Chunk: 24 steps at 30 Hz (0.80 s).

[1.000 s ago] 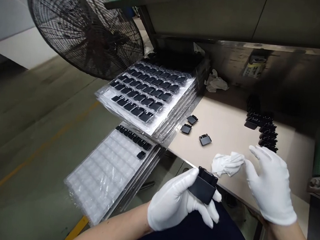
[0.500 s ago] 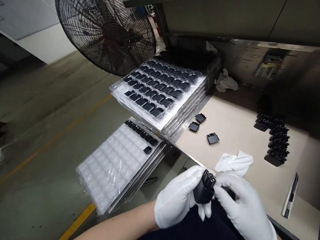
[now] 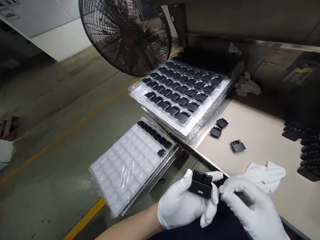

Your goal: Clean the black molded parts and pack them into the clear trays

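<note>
My left hand (image 3: pixel 188 202), in a white glove, is closed around a black plastic part (image 3: pixel 200 189) with a row of rounded prongs on top and a small pale mark on its face. Just right of it, my right hand (image 3: pixel 253 210), also gloved, has thumb and forefinger pinched together; whatever is between them is hidden. Beyond my hands, loose black parts (image 3: pixel 238 146) lie on the pale table. A clear tray (image 3: pixel 125 161) to the left holds a row of black parts along its far edge and one more below.
A taller stack of trays (image 3: pixel 160 110) with rows of black parts sits at the table's left. A white cloth (image 3: pixel 267 174) and a line of black parts (image 3: pixel 313 163) lie on the right. A large fan (image 3: pixel 128 35) stands behind the trays.
The black part has turned in my left hand, so its marked face and prong row now show. My right hand has moved slightly away from it. The view has swung left.
</note>
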Tool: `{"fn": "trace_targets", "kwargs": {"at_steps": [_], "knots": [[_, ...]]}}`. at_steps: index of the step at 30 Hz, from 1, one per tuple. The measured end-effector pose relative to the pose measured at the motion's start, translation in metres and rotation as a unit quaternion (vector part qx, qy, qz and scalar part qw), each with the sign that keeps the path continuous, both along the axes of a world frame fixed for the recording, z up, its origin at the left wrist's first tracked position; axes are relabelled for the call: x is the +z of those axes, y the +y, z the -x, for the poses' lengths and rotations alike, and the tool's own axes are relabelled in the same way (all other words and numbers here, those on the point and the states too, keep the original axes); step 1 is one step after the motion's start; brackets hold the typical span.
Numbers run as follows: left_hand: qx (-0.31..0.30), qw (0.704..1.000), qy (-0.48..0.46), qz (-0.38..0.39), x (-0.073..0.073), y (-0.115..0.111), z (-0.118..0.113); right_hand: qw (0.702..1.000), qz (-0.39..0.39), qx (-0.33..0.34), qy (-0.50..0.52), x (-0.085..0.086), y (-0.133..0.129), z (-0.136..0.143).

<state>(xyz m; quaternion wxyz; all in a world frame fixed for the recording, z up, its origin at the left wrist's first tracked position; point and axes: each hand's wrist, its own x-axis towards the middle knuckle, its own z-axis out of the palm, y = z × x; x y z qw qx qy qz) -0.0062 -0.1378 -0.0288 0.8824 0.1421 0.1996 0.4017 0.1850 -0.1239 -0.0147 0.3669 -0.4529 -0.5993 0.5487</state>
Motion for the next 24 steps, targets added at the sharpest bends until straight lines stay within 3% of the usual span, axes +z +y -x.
{"fn": "trace_targets", "kwargs": {"at_steps": [7, 24], "knots": [[0.021, 0.997, -0.08, 0.002, -0.001, 0.007, 0.052, 0.999, 0.025, 0.01, -0.032, -0.001, 0.015, 0.047], [0.027, 0.989, -0.137, 0.039, -0.025, 0.031, 0.156, 0.992, 0.084, 0.065, -0.063, 0.0, 0.049, 0.152]]}}
